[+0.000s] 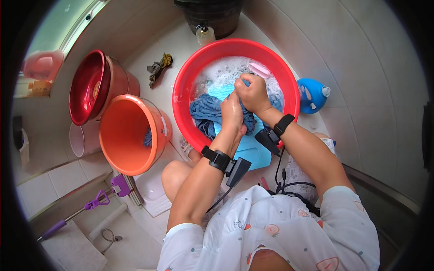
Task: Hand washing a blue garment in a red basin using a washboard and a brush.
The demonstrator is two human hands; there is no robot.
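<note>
Both fists are over a red plastic basin [182,98] of foamy water. My right hand [254,93] is closed around wet blue cloth [206,110], and a bit of it shows between the fingers. Just left of it and lower, my left hand [232,110] is clenched on the same cloth. The cloth lies bunched on both sides of a light-blue plastic washboard [252,150], which leans against the basin's near rim. A pink scrubbing brush [259,70] floats in the suds [223,69] beyond my right hand. My palms are hidden.
Right of the basin lies a blue detergent bottle [312,96]. On the left stand an orange bucket [123,135] with blue cloth inside and a tilted red metallic basin [86,88]. Beyond are a crumpled rag [159,69], a pump bottle [205,35] and a dark bin [213,17].
</note>
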